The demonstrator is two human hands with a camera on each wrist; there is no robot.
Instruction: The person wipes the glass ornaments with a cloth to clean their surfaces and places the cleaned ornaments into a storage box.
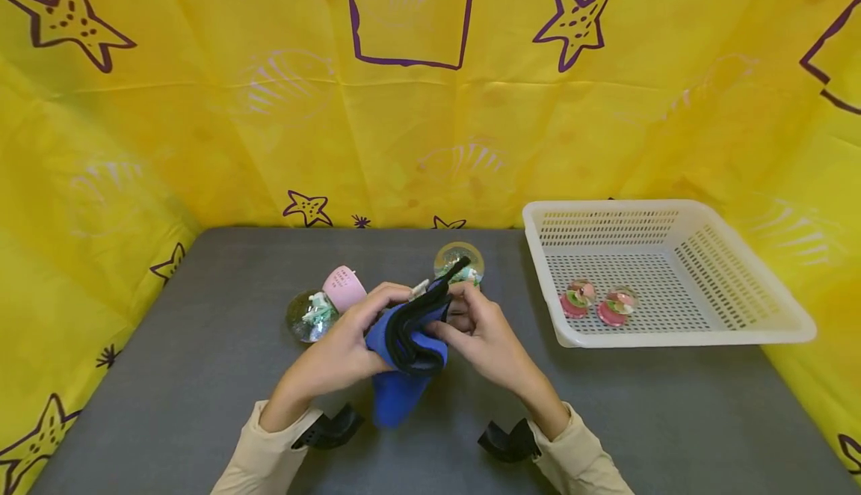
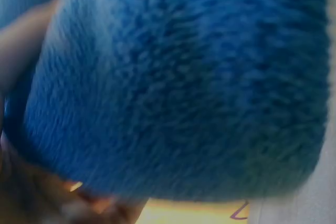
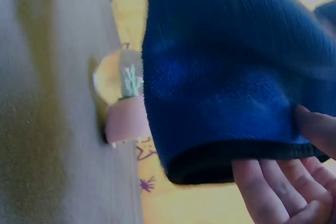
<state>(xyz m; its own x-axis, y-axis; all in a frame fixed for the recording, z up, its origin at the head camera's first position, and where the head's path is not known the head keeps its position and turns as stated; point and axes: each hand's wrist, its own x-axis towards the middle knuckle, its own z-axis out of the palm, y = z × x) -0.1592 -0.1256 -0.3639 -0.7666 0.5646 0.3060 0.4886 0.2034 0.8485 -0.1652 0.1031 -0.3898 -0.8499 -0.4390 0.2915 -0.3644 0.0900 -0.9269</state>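
Note:
A blue fuzzy cloth (image 1: pixel 403 398) with black edging is bunched and folded between my two hands. My left hand (image 1: pixel 343 349) grips its left side. My right hand (image 1: pixel 489 339) pinches its black-trimmed edge between thumb and fingers, seen close in the right wrist view. In the left wrist view, the cloth (image 2: pixel 184 87) hides most of the hand. Left of my hands, a snow globe with a pink base (image 1: pixel 344 288) lies tipped on its side. Just beyond the cloth is another snow globe (image 1: pixel 459 256), partly hidden. A small pale piece by the cloth's top is unclear.
To the right stands a white plastic basket (image 1: pixel 673 342) with perforated walls. Inside are two small globes with pink bases, one on the left (image 1: pixel 576 299) and one on the right (image 1: pixel 616 306). Yellow patterned fabric (image 1: pixel 403 121) surrounds the dark grey table (image 1: pixel 202 375).

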